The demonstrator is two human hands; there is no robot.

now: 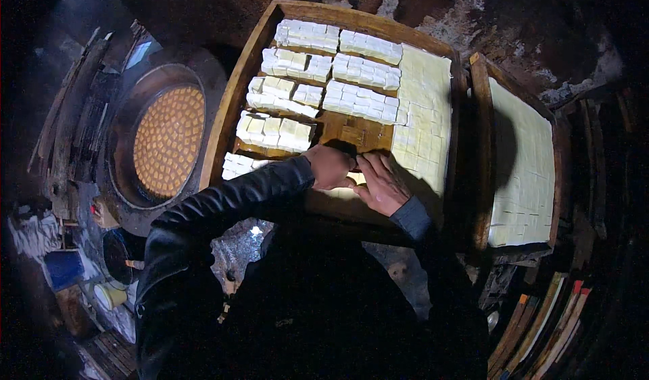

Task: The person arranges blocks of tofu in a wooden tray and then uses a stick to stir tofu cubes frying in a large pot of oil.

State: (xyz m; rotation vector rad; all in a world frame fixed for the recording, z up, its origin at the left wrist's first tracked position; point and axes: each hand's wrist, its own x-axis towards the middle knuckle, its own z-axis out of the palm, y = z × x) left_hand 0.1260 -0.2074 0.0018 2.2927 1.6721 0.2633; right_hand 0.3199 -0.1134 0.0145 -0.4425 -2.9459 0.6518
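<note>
Tofu blocks [351, 180], pale and cut in small squares, lie under both hands at the near edge of a wooden tray [233, 89]. Left hand [329, 165] is curled over, knuckles up, fingers tucked down onto the blocks; what the fingertips pinch cannot be told. Right hand [382, 184] lies just beside it, touching it, fingers stretched flat and close together toward the far left, pressing on the same blocks.

Beyond the hands a bare patch of tray floor shows, and farther off stand rows of separated white cubes [338, 69], grouped in short strips. On the right of the tray an uncut-looking scored slab [426, 103] runs from far to near. Right of that, a second wooden tray [480, 150] holds a full scored sheet [524, 170]. To the left sits a round dark pan [125, 143] filled with small golden pieces [169, 140]. Near left, a blue container [64, 268].
</note>
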